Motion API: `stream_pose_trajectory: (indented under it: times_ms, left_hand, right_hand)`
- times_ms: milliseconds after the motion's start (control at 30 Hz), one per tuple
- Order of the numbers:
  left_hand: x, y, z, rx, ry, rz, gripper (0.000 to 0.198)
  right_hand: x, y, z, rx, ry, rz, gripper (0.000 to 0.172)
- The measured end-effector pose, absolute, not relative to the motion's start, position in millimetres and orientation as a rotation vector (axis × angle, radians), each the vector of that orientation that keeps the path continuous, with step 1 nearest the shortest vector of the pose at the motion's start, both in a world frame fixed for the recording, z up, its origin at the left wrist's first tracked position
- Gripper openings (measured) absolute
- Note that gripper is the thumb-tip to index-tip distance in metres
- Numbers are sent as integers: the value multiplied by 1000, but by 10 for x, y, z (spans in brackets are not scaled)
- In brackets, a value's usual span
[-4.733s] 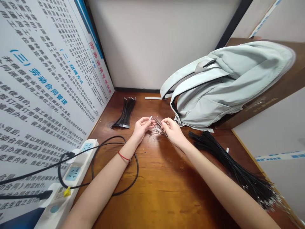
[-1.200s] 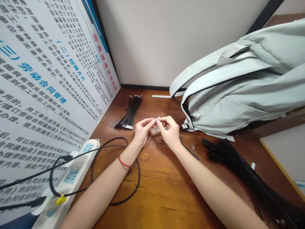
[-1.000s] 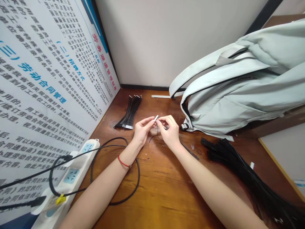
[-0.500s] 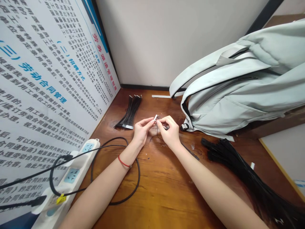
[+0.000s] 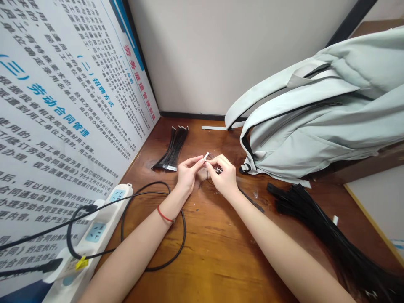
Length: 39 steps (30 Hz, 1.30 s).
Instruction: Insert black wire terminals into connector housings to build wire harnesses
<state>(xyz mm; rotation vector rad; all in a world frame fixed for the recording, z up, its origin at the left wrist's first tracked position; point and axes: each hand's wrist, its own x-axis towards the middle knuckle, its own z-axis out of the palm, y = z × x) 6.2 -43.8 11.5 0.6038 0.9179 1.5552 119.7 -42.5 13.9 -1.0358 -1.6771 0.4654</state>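
Note:
Over the middle of the table, my left hand point(image 5: 187, 172) pinches a small white strip-like piece point(image 5: 206, 156) between thumb and fingertips; it looks like a connector. Close against it, my right hand point(image 5: 224, 173) has thumb and forefinger pinched on a thin black wire at the white piece's lower end. Several wire ends point(image 5: 218, 170) poke out under the right hand's curled fingers. Whether the wire tip sits inside the white piece is too small to tell. Part of a black wire bundle point(image 5: 251, 200) trails on the table behind the right wrist.
Left of the hands lies a short bundle of black wires point(image 5: 173, 147) with white ends. A looped black cord point(image 5: 184, 235) runs by a white power strip point(image 5: 105, 223). To the right are a pale green backpack point(image 5: 303, 126) and a long black wire bundle point(image 5: 318, 223).
My right hand's fingertips have shifted slightly left, closer to the white piece. My left hand keeps its pinch in nearly the same place.

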Motion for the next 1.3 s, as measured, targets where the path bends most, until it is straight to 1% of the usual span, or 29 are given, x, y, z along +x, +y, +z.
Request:
stream_pose_trajectory:
  times_ms: [233,567,1000,1300]
  left_hand:
    - [57,-432,91,632,910,1549,28]
    - [56,-417,82,633,907,1557,28]
    - [57,-427,80,667,953,1562,29]
    - [58,-430,75,719,950,1561,27]
  right_hand:
    - [1208,-434,155,-1034,-1663,463,14]
    - [1220,-376,105,-1057,-1619,641,16]
    - [1213,-421,159,-1062,-1706,454,14]
    - [1224,-406,144,-1064,-1634,544,14]
